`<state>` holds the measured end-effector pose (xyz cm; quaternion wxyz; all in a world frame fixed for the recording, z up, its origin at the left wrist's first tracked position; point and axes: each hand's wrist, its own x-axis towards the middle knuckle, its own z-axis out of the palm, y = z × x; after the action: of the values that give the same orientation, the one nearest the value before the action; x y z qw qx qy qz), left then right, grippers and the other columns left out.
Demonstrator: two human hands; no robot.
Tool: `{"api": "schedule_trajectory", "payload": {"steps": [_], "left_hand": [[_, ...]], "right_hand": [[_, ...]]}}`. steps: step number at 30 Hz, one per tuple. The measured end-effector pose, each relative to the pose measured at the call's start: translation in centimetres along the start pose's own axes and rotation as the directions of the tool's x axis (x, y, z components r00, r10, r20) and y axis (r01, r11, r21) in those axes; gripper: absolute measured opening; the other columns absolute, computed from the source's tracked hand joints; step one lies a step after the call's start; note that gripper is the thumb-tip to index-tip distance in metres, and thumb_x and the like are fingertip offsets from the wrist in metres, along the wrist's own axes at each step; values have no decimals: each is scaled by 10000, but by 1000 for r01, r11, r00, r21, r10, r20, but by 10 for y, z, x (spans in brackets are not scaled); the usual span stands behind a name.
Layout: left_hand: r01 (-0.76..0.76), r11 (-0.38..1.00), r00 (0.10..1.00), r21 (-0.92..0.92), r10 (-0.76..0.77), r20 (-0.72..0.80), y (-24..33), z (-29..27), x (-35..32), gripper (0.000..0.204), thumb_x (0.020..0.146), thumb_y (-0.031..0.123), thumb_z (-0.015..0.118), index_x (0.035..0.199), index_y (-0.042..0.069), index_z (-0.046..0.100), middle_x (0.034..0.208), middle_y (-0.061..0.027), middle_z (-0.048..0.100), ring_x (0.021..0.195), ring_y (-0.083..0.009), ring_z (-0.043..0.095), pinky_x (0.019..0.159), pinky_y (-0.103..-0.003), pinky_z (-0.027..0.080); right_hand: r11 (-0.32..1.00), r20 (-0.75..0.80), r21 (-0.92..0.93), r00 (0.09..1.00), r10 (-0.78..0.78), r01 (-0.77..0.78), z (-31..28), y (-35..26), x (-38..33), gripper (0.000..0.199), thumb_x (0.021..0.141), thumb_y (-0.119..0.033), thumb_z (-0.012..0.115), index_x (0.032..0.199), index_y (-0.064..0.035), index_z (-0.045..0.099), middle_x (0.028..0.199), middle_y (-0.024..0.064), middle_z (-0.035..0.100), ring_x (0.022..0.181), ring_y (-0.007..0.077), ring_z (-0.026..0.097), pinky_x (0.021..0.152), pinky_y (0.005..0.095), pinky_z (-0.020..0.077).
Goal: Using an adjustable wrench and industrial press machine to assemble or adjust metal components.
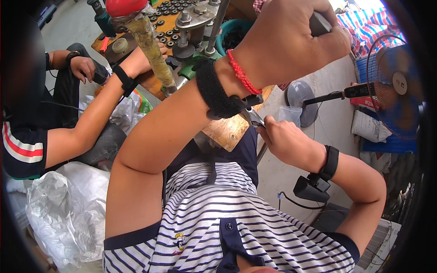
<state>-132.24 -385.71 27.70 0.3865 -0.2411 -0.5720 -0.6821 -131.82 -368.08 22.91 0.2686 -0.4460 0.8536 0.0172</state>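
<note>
My left arm reaches up across the view, and my left hand [291,43] is closed in a fist around a dark grey, flat-ended bar [320,24]; most of the bar is hidden by the fingers. Lower down, my right hand [291,141] grips a silver metal hand tool [255,119], whose far end disappears behind my left wrist strap. A wooden board [230,132] lies just below that tool. Beyond my left forearm stands a green and metal press [195,34] with bolts. A tape-wrapped lever [152,52] with a red knob [126,7] rises beside it.
Many small black rings [169,34] cover the wooden bench. A teal basket [227,32] holds black parts. At left sits a co-worker, one hand [84,68] near the lap, the other arm at the bench. A fan [395,84] stands right; white bags [68,204] lie lower left.
</note>
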Motion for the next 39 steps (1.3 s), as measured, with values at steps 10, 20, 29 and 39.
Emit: {"api": "schedule_trajectory", "payload": {"steps": [10, 20, 29, 39], "left_hand": [[116, 980, 993, -159, -117, 0, -2, -1, -8, 197, 855, 164, 614, 771, 16, 516, 508, 58, 488, 474, 19, 419, 410, -174, 309], [145, 986, 989, -84, -142, 34, 3, -6, -4, 203, 863, 176, 615, 776, 19, 520, 528, 73, 467, 480, 21, 392, 415, -176, 291], [8, 978, 995, 209, 13, -98, 10, -2, -3, 241, 736, 240, 662, 746, 3, 625, 575, -96, 602, 516, -156, 581, 515, -281, 467], [-56, 980, 988, 191, 81, -128, 3, -2, -3, 265, 721, 266, 665, 762, 10, 613, 604, -108, 624, 563, -192, 627, 542, -288, 497]], "right_hand": [[975, -299, 187, 953, -58, 118, 74, 39, -34, 183, 916, -179, 519, 889, -21, 431, 642, 167, 563, 580, 381, 567, 490, 447, 422], [808, -532, 521, 845, 55, 275, 132, 16, 42, 160, 922, -129, 489, 990, 13, 463, 759, 229, 587, 707, 431, 572, 594, 456, 439], [901, -543, 400, 835, 86, 168, 130, 20, 45, 175, 910, -134, 516, 979, 21, 473, 723, 216, 586, 678, 413, 582, 569, 436, 447], [832, -555, 504, 825, 108, 230, 128, 13, 45, 178, 909, -137, 516, 882, 16, 428, 681, 208, 571, 648, 419, 576, 546, 446, 439]]}}
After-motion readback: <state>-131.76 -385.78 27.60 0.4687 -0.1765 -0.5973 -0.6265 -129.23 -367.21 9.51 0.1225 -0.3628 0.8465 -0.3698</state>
